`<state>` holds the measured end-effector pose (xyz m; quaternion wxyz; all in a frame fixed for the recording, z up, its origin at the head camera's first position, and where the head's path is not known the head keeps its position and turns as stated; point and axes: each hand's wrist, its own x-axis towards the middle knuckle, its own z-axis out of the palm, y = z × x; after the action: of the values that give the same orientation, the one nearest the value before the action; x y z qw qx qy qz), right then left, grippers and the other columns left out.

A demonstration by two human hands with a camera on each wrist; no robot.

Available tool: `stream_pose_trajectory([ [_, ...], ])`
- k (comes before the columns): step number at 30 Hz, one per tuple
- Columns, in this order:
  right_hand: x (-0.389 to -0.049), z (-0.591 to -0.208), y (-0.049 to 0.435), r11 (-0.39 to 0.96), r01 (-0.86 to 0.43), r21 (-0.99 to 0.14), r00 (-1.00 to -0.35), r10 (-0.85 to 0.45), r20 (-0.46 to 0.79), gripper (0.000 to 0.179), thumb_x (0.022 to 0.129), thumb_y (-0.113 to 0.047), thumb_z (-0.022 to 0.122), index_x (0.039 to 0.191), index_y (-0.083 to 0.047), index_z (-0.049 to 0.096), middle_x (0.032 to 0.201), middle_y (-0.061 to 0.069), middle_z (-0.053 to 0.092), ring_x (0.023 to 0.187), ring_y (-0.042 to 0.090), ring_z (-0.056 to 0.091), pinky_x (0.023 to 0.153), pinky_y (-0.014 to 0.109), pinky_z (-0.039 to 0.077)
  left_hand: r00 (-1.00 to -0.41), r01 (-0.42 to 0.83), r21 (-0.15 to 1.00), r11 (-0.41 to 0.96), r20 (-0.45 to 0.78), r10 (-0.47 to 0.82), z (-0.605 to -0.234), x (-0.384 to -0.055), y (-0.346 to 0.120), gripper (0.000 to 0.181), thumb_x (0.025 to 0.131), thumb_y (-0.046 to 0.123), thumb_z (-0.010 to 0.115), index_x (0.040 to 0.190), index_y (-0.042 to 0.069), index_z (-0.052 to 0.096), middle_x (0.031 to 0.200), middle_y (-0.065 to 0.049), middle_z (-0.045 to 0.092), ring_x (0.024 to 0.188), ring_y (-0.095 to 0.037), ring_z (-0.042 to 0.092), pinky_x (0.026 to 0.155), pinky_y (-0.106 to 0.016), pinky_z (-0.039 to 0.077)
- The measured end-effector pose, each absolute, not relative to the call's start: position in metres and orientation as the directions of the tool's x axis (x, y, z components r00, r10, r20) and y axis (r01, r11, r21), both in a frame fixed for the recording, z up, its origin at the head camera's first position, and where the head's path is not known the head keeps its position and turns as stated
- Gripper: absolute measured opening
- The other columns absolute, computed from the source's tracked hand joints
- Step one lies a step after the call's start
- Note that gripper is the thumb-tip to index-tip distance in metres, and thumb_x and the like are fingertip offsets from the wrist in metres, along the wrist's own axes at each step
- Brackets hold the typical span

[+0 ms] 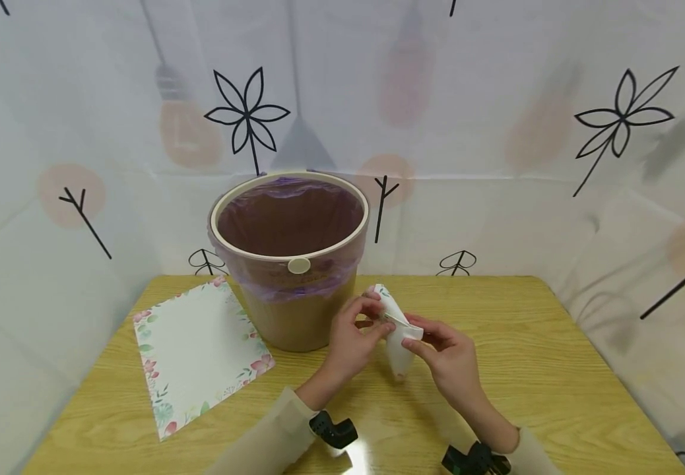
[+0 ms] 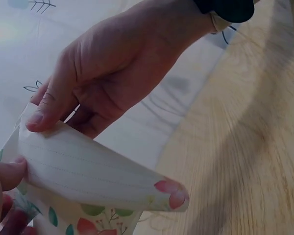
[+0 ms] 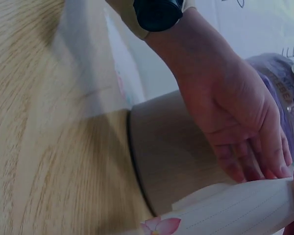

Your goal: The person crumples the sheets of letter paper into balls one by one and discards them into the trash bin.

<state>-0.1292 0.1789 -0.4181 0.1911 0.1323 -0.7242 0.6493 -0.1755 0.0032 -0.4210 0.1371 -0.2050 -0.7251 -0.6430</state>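
Note:
A floral-bordered sheet of paper [image 1: 400, 353], folded or rolled into a narrow tapering shape, is held between both hands above the table. My left hand [image 1: 348, 340] pinches its upper left part between thumb and fingers. On the other side my right hand [image 1: 454, 363] pinches the right edge, thumb in front. In the left wrist view, faint dotted lines and a pink flower at the tip show on the folded paper [image 2: 93, 164]. The right wrist view shows the paper [image 3: 235, 208] below the left hand [image 3: 230, 98]. Some fingertips are hidden behind the paper.
A second flat sheet [image 1: 200, 356] with a floral border lies on the wooden table [image 1: 532, 369] at the left. Behind the left hand stands a beige bin [image 1: 283, 323] with a purple liner folded over its rim. A patterned cloth [image 1: 467, 218] hangs behind the table.

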Motion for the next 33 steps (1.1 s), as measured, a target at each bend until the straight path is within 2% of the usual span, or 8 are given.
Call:
stream_pose_trajectory([
  [5,-0.130,-0.420,0.184,0.178,-0.499,-0.848,-0.860,0.015,0.510,0.024,0.081,0.010,0.075,0.104,0.004,0.074,0.113,0.018,0.071,0.099,0.013,0.068,0.081,0.024,0.055,-0.819,0.572,0.762,0.303,0.551,0.158,-0.420,-0.179,0.000,0.055,0.076,0.015,0.088,0.125,0.014,0.062,0.139,0.000,0.050,0.129,-0.019,0.047,0.102,-0.045,0.043],
  [8,-0.133,-0.422,0.189,0.206,-0.565,-0.799,-0.818,-0.015,0.575,0.024,0.079,0.014,0.075,0.101,0.002,0.075,0.110,0.019,0.072,0.099,0.012,0.069,0.079,0.023,0.055,-0.782,0.620,0.700,0.355,0.589,0.204,-0.421,-0.180,0.000,0.065,0.074,0.014,0.090,0.132,0.014,0.060,0.143,-0.002,0.049,0.125,-0.019,0.050,0.102,-0.045,0.043],
  [13,-0.137,-0.421,0.194,0.297,-0.618,-0.728,-0.762,0.003,0.647,0.024,0.075,0.020,0.075,0.090,0.001,0.077,0.101,0.019,0.073,0.095,0.008,0.069,0.076,0.019,0.055,-0.766,0.642,0.703,0.306,0.603,0.223,-0.422,-0.178,-0.001,0.044,0.078,0.008,0.087,0.118,0.010,0.068,0.122,-0.001,0.059,0.093,-0.014,0.063,0.087,-0.037,0.052],
  [16,-0.139,-0.422,0.194,0.379,-0.621,-0.686,-0.725,0.054,0.686,0.025,0.072,0.023,0.075,0.082,0.000,0.076,0.096,0.018,0.073,0.091,0.005,0.068,0.074,0.015,0.053,-0.778,0.628,0.729,0.272,0.596,0.199,-0.420,-0.176,-0.002,0.033,0.079,0.009,0.085,0.110,0.010,0.072,0.112,-0.001,0.061,0.088,-0.012,0.066,0.083,-0.036,0.053],
  [21,-0.138,-0.421,0.193,0.505,-0.606,-0.615,-0.652,0.127,0.747,0.027,0.069,0.025,0.076,0.072,-0.002,0.075,0.087,0.012,0.064,0.085,0.004,0.057,0.069,0.009,0.048,-0.770,0.637,0.744,0.199,0.606,0.201,-0.416,-0.177,-0.004,0.025,0.081,0.016,0.085,0.102,0.009,0.076,0.100,0.000,0.063,0.085,-0.011,0.067,0.076,-0.041,0.056],
  [25,-0.138,-0.421,0.194,0.536,-0.604,-0.590,-0.627,0.136,0.767,0.029,0.069,0.025,0.076,0.069,-0.004,0.075,0.086,0.010,0.059,0.084,0.006,0.052,0.068,0.009,0.046,-0.746,0.663,0.731,0.160,0.630,0.216,-0.413,-0.179,-0.008,0.014,0.085,0.017,0.081,0.096,0.009,0.078,0.092,0.001,0.065,0.080,-0.012,0.064,0.071,-0.035,0.056],
  [28,-0.139,-0.421,0.196,0.501,-0.617,-0.606,-0.640,0.128,0.758,0.029,0.070,0.027,0.074,0.070,-0.002,0.074,0.088,0.013,0.059,0.086,0.005,0.053,0.071,0.008,0.047,-0.768,0.634,0.759,0.147,0.597,0.234,-0.411,-0.181,-0.011,0.015,0.088,0.016,0.078,0.102,0.009,0.077,0.090,0.000,0.067,0.077,-0.012,0.062,0.069,-0.029,0.055],
  [33,-0.133,-0.409,0.191,0.444,-0.613,-0.654,-0.676,0.133,0.725,0.024,0.073,0.029,0.069,0.071,0.005,0.071,0.088,0.018,0.059,0.086,0.011,0.057,0.076,0.009,0.048,-0.832,0.523,0.829,0.197,0.446,0.330,-0.410,-0.183,-0.014,0.035,0.087,0.011,0.078,0.121,0.007,0.071,0.090,0.000,0.065,0.079,-0.011,0.062,0.073,-0.025,0.055],
])
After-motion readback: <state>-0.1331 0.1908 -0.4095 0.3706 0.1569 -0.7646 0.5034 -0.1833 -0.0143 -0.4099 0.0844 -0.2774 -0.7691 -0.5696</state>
